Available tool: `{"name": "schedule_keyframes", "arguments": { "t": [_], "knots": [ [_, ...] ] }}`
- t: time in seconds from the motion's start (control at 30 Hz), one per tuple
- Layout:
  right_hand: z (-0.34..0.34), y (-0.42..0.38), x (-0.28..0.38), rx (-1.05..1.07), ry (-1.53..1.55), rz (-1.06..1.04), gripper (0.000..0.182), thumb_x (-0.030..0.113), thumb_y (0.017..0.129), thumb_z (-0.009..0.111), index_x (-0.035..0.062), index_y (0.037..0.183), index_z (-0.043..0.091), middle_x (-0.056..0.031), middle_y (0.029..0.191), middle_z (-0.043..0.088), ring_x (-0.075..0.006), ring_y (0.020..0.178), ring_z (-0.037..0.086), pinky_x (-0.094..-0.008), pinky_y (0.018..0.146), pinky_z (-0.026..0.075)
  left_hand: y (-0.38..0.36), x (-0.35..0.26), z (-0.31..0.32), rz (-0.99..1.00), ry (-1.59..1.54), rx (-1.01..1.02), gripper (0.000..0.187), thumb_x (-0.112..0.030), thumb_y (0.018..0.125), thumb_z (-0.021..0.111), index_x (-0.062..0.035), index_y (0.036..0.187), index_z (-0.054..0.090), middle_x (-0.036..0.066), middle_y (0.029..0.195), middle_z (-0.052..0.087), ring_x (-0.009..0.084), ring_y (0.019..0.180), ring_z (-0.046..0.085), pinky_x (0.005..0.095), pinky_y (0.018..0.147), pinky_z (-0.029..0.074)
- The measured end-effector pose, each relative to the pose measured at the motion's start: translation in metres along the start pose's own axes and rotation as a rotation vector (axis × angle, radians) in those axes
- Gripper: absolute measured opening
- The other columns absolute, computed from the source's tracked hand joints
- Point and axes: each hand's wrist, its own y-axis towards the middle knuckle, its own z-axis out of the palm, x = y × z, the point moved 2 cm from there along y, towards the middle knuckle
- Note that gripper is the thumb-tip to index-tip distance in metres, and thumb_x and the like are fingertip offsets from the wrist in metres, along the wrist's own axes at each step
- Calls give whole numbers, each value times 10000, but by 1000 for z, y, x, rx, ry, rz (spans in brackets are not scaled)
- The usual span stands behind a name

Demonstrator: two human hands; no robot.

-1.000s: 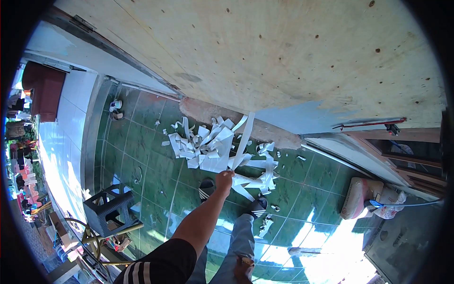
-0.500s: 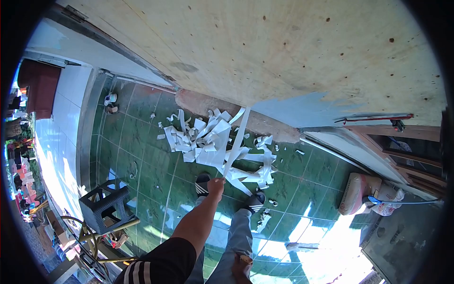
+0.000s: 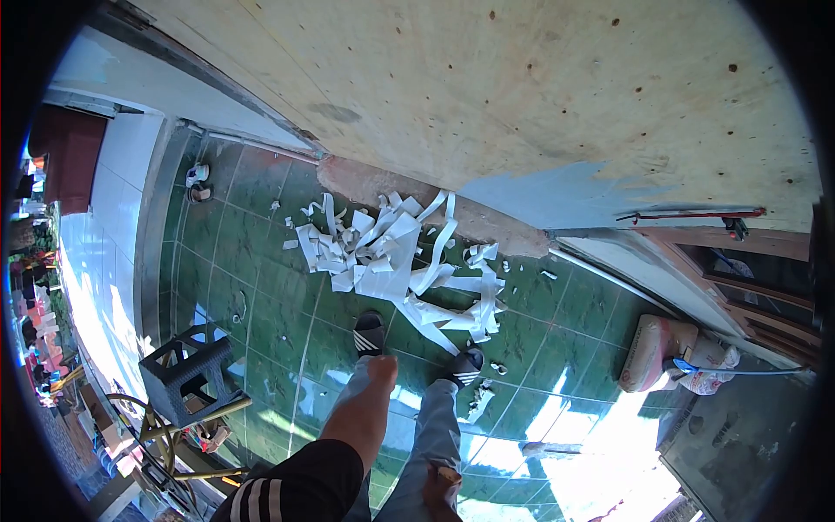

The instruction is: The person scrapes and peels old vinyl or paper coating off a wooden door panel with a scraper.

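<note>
My left hand (image 3: 381, 371) is low in front of my left sandal (image 3: 369, 334), its back toward me. The fingers are hidden, and no strip shows at it. Beyond my feet lies a heap of peeled white strips (image 3: 387, 252), curled and torn, on the green tiles. One long strip (image 3: 441, 248) lies curved along the heap's right side. My right hand (image 3: 441, 494) is close to my jeans at the bottom of the view, shadowed, and its fingers cannot be made out.
A large, partly stripped wooden board (image 3: 487, 96) rises ahead, with a blue patch at its lower edge. A dark plastic stool (image 3: 184, 378) stands to the left. On the right are a filled sack (image 3: 645, 352) and a blue-handled tool (image 3: 739, 371). Shoes (image 3: 198, 183) sit far left.
The long white strip was in my left hand; it has been let go and has fallen in a curve onto the heap. My left hand has drawn back toward me.
</note>
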Motion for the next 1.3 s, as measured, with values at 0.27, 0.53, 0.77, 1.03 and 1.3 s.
{"name": "schedule_keyframes", "arguments": {
  "t": [0.27, 0.53, 0.77, 1.03, 1.3],
  "knots": [
    [-9, 19, 10, -120, 290, -74, 86, 153, 898, 746, 94, 942, 789, -113, 956, 767, -322, 917, 721, -449, 838, 552, -103, 2, -88, -144, 46, 273, 706, -441, 896, 745, -4, 1385, 484, 191, 1182, 715, 337, 1103, 688, 428, 945, 536],
    [-197, 202, 154, -665, 369, -727, 53, 20, 955, 688, -8, 996, 707, -152, 993, 740, -287, 928, 726, -376, 844, 575, -46, -278, -162, 657, -418, 67, 546, -359, 938, 745, -33, 1360, 629, 164, 1202, 738, 274, 974, 749, 381, 894, 569],
    [-382, 277, 305, -947, 268, -1154, 136, -54, 949, 664, -15, 1073, 706, -150, 1029, 741, -282, 961, 730, -373, 870, 577, -171, -523, -273, 1082, -800, -28, 389, -252, 952, 718, -16, 1260, 683, 171, 1156, 742, 260, 940, 736, 374, 837, 563],
    [-405, 314, 341, -1006, 184, -1279, 198, -122, 932, 609, -13, 1076, 689, -152, 1071, 736, -312, 990, 721, -384, 893, 567, -185, -498, -265, 931, -815, 116, 306, -185, 973, 710, 24, 1196, 704, 150, 1119, 759, 185, 1006, 719, 315, 883, 537],
    [-399, 328, 337, -954, 160, -1286, 220, -134, 904, 631, -10, 1073, 696, -153, 1059, 737, -319, 987, 727, -385, 893, 571, -145, -418, -236, 778, -669, 62, 261, -175, 980, 691, 1, 1170, 723, 130, 1097, 765, 195, 971, 722, 324, 864, 540]
  ]
}}
